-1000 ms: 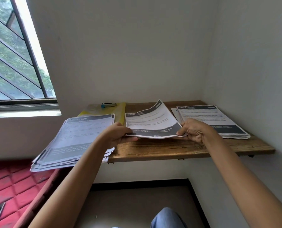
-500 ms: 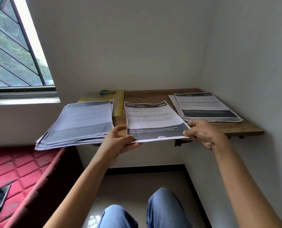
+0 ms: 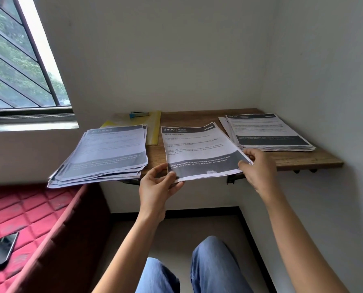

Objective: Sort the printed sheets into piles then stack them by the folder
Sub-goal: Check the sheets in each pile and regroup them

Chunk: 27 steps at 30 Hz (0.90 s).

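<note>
Head view: everything below, with clock directions read from the sheet I hold.
Held sheet: a white printed paper sheet with dark header and footer bands [image 3: 201, 151] lies over the middle of the brown wooden shelf [image 3: 303, 160], its near end past the front edge. I cannot tell whether it touches the wood.
My left hand [image 3: 155, 187]: at 7 o'clock, thumb and curled fingers pinching the sheet's near left corner.
My right hand [image 3: 258, 168]: at 4 o'clock, fingertips closed on the near right corner.
Left pile: a fanned stack of greyish printed sheets [image 3: 106, 151] at 9 o'clock, overhanging the shelf's left end.
Right pile: a squarer stack of white printed sheets [image 3: 267, 132] at 2 o'clock, against the side wall.
Folder: a flat yellow plastic folder [image 3: 154, 127] at 11 o'clock, partly under the left pile.
Stapler: a small blue stapler [image 3: 139, 114] on the folder's far end.
Bed: a red quilted mattress [image 3: 28, 210] at 8 o'clock, with a black phone [image 3: 1, 250] on it.
</note>
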Available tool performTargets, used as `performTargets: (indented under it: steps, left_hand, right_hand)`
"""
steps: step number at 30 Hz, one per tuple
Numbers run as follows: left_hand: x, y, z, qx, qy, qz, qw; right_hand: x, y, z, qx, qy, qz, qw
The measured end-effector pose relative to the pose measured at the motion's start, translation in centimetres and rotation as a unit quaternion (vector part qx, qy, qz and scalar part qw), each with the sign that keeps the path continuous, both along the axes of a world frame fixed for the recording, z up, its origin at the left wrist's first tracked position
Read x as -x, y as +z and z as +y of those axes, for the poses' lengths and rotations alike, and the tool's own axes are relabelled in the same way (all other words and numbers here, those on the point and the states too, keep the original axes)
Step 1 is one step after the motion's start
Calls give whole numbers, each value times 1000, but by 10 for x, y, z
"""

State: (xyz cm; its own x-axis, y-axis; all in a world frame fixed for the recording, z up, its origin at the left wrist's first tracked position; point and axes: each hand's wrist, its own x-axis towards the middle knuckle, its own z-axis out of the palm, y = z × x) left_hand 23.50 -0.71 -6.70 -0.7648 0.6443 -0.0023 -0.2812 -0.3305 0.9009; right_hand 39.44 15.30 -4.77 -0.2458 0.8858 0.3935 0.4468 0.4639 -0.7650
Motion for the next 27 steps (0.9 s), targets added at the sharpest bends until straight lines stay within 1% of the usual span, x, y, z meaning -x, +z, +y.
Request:
performTargets:
  steps: [2, 4, 5, 6, 7, 8, 9, 10, 11, 12, 19, 27]
  left_hand:
    - [0, -1, 2, 1, 5, 5, 1000]
    - [1, -1, 3, 4, 6, 13, 1000]
    - [2, -2, 4, 5, 6, 16, 1000]
    - [2, -2, 5, 6, 6, 17, 1000]
    - [1, -2, 6, 6, 7, 17, 1000]
    - [1, -2, 7, 5, 8, 15, 1000]
    - [0, -3, 8, 3, 8, 12, 1000]
    - [-1, -3, 8, 0, 7, 9, 1000]
    - [-2, -3, 8, -4, 2, 5, 1000]
    - [-2, -3, 8, -6, -4, 2, 1000]
    - [7, 1, -4, -21, -68, -15, 997]
    - [13, 5, -15, -19, -112, -5, 993]
  right_hand:
    - [2, -6, 0, -52, -37, -42, 997]
    - [6, -11, -3, -171, -84, -67, 979]
    - [10, -12, -7, -236, -61, -52, 969]
    - [15, -10, -14, -277, 4, -38, 960]
    - [21, -7, -23, -288, 103, -36, 951]
    - [28, -6, -32, -288, 205, -61, 933]
    - [36, -7, -40, -295, 277, -111, 908]
    - [42, -10, -45, -312, 315, -165, 881]
    - [48, -16, -48, -328, 331, -202, 862]
    - [53, -21, -49, -334, 335, -215, 855]
    - [63, -36, -47, -346, 302, -172, 872]
    - [66, -37, -45, -329, 297, -162, 881]
